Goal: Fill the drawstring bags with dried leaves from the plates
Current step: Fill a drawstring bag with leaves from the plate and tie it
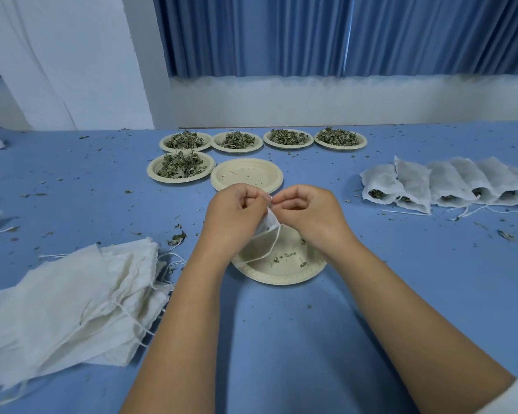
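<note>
A small white drawstring bag [268,223] is pinched at its mouth by the curled fingers [256,196] of the left hand [237,212] and by the curled fingers [284,198] of the right hand [307,212], the fingertips nearly meeting above it. What the bag holds cannot be told. Its string [274,245] is seen hanging below the fingers onto a nearly empty plate [281,279], where a few dried leaves [284,256] are scattered. Just beyond the fingers a stack of empty plates [247,174] is set, and farther beyond, mostly to their left, five heaped plates [152,171] of leaves are laid out. Filled bags [431,186] are lined up well to the right of the fingers, and a pile of flat empty bags [72,294] is heaped to their near left on the blue table [416,279].
</note>
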`<action>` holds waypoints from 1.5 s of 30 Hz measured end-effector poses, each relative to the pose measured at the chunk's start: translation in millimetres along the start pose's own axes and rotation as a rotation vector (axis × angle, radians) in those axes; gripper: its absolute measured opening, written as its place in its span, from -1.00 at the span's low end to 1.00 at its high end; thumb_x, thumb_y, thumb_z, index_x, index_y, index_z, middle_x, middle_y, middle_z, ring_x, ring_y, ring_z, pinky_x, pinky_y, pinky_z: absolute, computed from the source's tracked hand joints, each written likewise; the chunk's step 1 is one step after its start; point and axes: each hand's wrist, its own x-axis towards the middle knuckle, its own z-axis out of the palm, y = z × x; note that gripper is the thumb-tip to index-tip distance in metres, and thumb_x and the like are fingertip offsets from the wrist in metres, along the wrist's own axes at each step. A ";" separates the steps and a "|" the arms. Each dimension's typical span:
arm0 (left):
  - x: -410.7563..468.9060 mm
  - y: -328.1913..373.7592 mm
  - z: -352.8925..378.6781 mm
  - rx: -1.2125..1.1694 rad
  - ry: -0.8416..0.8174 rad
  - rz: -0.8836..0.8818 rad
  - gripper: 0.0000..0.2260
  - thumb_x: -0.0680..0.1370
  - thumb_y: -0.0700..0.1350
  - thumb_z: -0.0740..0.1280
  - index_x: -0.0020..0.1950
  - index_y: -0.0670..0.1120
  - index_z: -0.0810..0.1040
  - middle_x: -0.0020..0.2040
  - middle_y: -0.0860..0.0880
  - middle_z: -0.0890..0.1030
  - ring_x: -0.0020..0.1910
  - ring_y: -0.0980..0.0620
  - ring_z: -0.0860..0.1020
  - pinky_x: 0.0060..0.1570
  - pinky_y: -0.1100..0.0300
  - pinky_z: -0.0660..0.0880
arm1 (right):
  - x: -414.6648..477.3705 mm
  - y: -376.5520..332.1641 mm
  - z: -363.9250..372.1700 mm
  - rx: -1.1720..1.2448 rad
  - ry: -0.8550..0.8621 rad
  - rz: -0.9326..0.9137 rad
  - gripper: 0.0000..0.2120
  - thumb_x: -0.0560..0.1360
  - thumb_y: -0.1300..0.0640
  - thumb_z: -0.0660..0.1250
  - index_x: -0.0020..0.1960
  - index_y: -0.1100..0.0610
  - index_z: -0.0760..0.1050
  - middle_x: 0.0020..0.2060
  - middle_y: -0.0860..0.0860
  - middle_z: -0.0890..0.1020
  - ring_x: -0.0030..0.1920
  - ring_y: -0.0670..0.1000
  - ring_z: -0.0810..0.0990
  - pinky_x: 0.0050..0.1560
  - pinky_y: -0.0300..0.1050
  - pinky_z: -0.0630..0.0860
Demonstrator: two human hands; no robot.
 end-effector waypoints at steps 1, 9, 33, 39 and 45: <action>0.0 -0.2 -0.3 -0.010 0.006 -0.003 -0.82 0.55 -0.20 0.32 -0.20 0.02 0.61 -0.45 0.15 0.56 -0.50 0.24 0.44 -0.28 0.22 0.44 | 0.1 0.9 0.8 -0.001 0.012 -0.002 -0.87 0.40 0.29 0.50 -0.11 0.12 0.64 -0.24 -0.02 0.70 -0.27 -0.15 0.63 -0.19 -0.33 0.52; -2.0 3.5 -6.0 -0.094 -0.026 0.039 -0.84 0.57 -0.21 0.32 -0.17 -0.03 0.60 -0.47 0.18 0.53 -0.51 0.26 0.44 -0.30 0.26 0.51 | 4.5 1.5 -9.0 0.254 -0.238 0.357 -0.90 0.48 0.15 0.46 -0.05 0.17 0.62 -0.15 0.09 0.72 -0.18 -0.02 0.70 -0.09 -0.16 0.61; 1.7 -1.9 -7.2 -0.095 0.016 -0.005 -0.86 0.57 -0.17 0.33 -0.17 -0.01 0.61 -0.46 0.17 0.53 -0.51 0.25 0.43 -0.21 0.17 0.50 | 3.3 -10.7 -24.1 0.154 -0.377 0.383 -0.87 0.47 0.09 0.46 0.00 0.08 0.63 -0.14 -0.01 0.69 -0.14 -0.09 0.68 -0.37 -0.27 0.50; -2.1 1.7 -2.2 -0.028 -0.063 0.036 -0.82 0.56 -0.19 0.33 -0.20 0.03 0.60 -0.46 0.18 0.56 -0.52 0.28 0.45 -0.43 0.40 0.38 | 3.0 -0.7 -10.3 0.102 -0.298 0.355 -0.89 0.50 0.23 0.42 0.01 0.22 0.59 -0.27 0.04 0.63 -0.34 -0.07 0.63 -0.33 -0.28 0.56; -5.3 3.2 0.0 -0.055 -0.119 0.026 -0.82 0.55 -0.23 0.32 -0.18 -0.03 0.63 -0.40 0.11 0.61 -0.48 0.25 0.51 -0.38 0.31 0.51 | 2.3 3.7 0.6 -0.085 -0.181 0.226 -0.92 0.45 0.27 0.41 -0.18 0.22 0.53 -0.42 0.01 0.56 -0.41 -0.05 0.52 -0.40 -0.22 0.49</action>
